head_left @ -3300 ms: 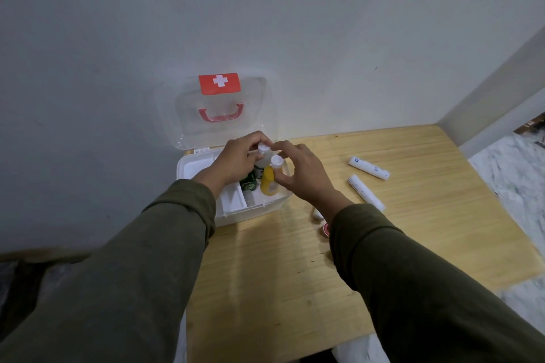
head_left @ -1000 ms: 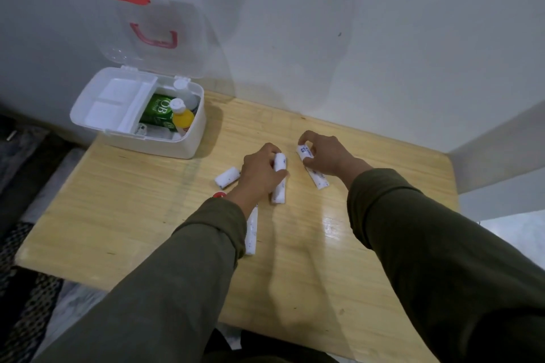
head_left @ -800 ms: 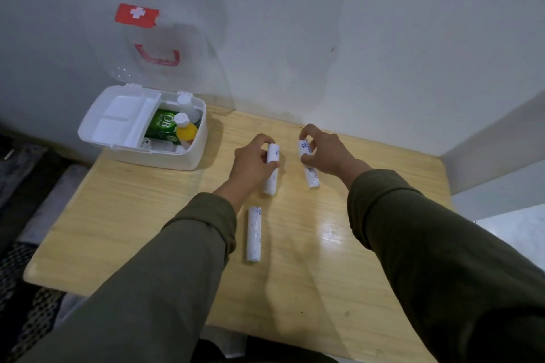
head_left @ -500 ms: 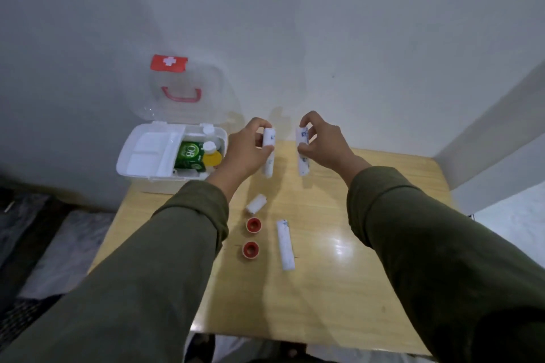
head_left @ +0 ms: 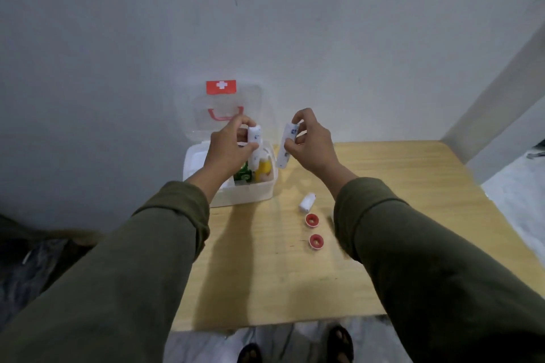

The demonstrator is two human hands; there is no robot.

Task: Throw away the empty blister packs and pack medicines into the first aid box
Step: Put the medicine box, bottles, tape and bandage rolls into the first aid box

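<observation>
Two white tubes are now held over and beside the first aid box (head_left: 236, 194), where half a second ago they were held in the air well to its right and a second ago were being picked off the wooden table (head_left: 398, 186); the carry is judged to be nearly over, with only the lowering and release left for this pair

The left hand (head_left: 227, 150) is closed on the left tube (head_left: 254, 135), which is pinched upright between thumb and fingers directly above the open compartment holding a yellow bottle (head_left: 264, 169) and a green pack (head_left: 243, 175). The right hand (head_left: 309, 141) is closed on the right tube (head_left: 286, 144), gripped near its top by the fingertips, so that most of its length hangs free below them, just right of the box's right wall and clear of the table

The clear lid (head_left: 227, 109) is stood open against the wall behind the box. Right of the box, three things are left on the table: a small white bottle (head_left: 307, 202) lying on its side, and two red caps (head_left: 312, 220), one nearer than the other. No blister packs can be seen
</observation>
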